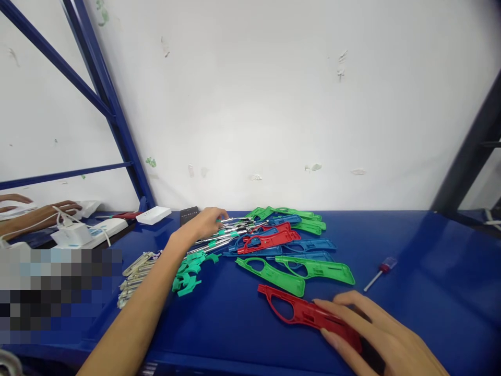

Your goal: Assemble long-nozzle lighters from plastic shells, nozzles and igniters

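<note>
My right hand (371,331) has thumb and fingers closed around the wide end of a red plastic lighter casing half (301,312), which lies low over the table with its inner side up. My left hand (209,222) reaches to the far end of a pile of thin metal tubes with green parts (219,239). Its fingers are bent together there, and what lies between them is hidden. Beside the left forearm are loose green plastic pieces (190,271) and a stack of pale, narrow parts (135,277). Green, blue and red casing halves (274,277) are heaped in the middle.
On the blue table (219,329), a small screwdriver (380,272) lies at right. A dark phone-like box (189,214) and a white box (154,215) stand at back left. Further left are a power strip (105,230), cables and another person's hands (64,209).
</note>
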`<act>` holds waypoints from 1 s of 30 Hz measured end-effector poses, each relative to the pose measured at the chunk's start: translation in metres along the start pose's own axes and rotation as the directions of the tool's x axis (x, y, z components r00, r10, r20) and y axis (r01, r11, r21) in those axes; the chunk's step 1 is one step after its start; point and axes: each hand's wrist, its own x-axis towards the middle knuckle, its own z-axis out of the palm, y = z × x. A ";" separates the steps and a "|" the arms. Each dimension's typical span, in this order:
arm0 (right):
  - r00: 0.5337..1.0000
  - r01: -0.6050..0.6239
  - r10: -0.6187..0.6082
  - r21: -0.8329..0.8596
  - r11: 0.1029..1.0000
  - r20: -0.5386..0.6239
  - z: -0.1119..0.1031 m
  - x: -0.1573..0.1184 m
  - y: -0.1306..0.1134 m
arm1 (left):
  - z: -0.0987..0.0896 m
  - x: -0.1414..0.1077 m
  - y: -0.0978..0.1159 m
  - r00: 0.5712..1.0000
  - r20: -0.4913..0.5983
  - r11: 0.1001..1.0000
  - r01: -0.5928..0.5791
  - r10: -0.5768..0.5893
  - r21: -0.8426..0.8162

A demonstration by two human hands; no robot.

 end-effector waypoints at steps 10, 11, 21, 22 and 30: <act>0.972 -0.155 0.159 0.040 0.987 -0.171 0.001 0.001 -0.002 | 0.005 -0.001 0.001 0.999 -0.037 0.999 -0.013 0.015 0.052; 0.966 -0.181 0.191 0.068 0.981 -0.176 -0.001 0.000 0.000 | 0.004 -0.002 0.004 0.998 -0.060 0.998 -0.022 0.026 0.065; 0.942 -0.268 0.278 0.080 0.960 -0.186 -0.018 0.022 0.022 | 0.000 -0.010 0.037 0.905 -0.398 0.978 -0.080 0.153 0.193; 0.951 -0.230 0.225 0.000 0.973 -0.215 -0.022 0.034 0.024 | -0.001 -0.012 0.042 0.891 -0.424 0.977 -0.087 0.165 0.197; 0.999 -0.035 0.031 -0.311 0.950 -0.018 -0.042 0.147 0.091 | 0.005 -0.010 0.093 0.859 -0.485 0.978 -0.076 0.162 0.193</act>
